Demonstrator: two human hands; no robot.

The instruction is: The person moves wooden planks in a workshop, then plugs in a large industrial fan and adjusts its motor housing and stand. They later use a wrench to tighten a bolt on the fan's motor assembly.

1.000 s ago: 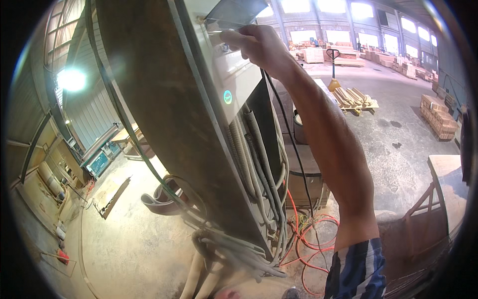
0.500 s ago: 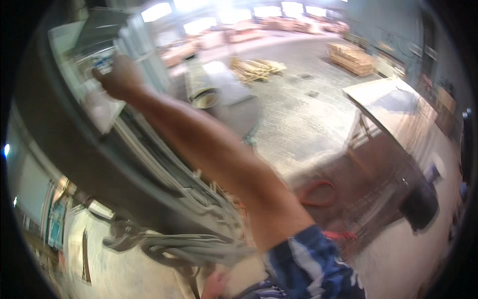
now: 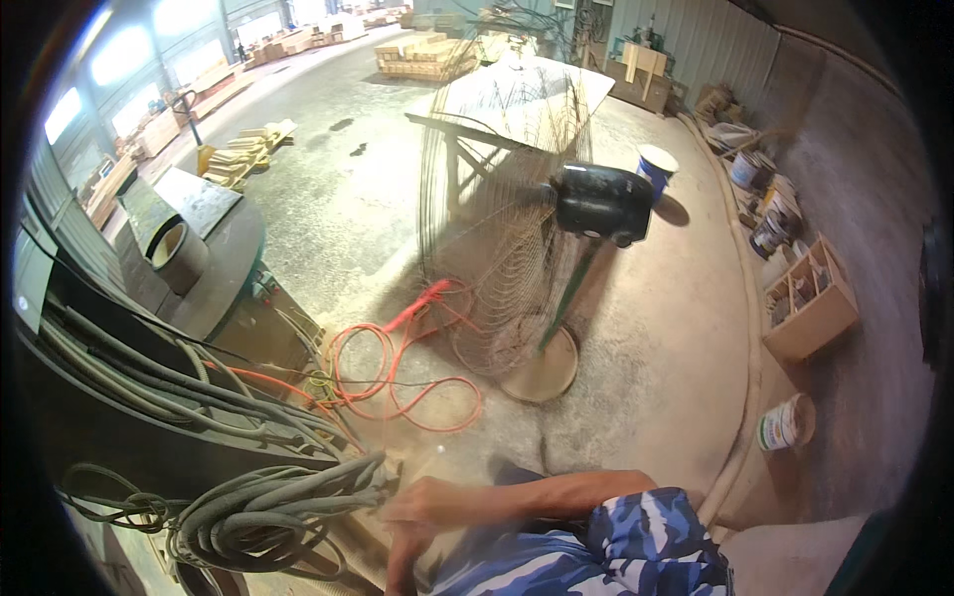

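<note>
At the bottom centre my right hand [image 3: 422,502] lies across my left hand [image 3: 402,531], close beside a thick coil of dusty grey hoses [image 3: 253,517]. Its fingers are blurred and look bent; whether they hold anything I cannot make out. My left hand is mostly hidden under the right one. Grey cables and corrugged hoses [image 3: 149,382] run along the dark machine housing at the left. An orange cord [image 3: 432,427] lies looped on the floor just beyond my hands.
Ahead stands a pedestal fan [image 3: 601,204] with a black motor, wire guard and round base. Behind are a white-topped table [image 3: 477,104] and stacked timber [image 3: 417,65]. A round-topped machine [image 3: 219,298] is at left; a wooden box [image 3: 810,308] and buckets [image 3: 785,422] line the right.
My right hand has come down from the panel high on the machine to beside the hose coil, near my left hand. The view has swung right, bringing the fan into sight.
</note>
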